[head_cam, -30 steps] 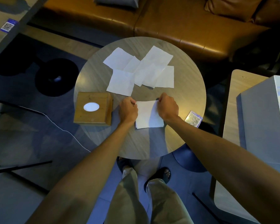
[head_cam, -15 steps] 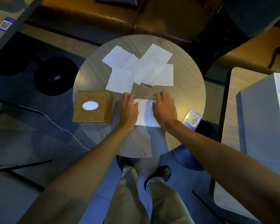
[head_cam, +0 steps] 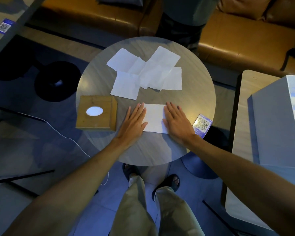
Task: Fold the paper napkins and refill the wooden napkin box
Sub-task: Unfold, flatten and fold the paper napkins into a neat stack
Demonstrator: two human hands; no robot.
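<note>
Your folded napkin lies flat near the round table's front edge. Your left hand and right hand press its ends, fingers spread flat. Loose napkins lie beyond; the wooden box sits left.

Round counter. Both hands flat, palms down: left hand on the left edge of a folded napkin, right hand on its right edge, fingers spread. Loose napkins overlap at the far side. Wooden box with oval opening just left of the left hand. QR card at the right rim.
</note>
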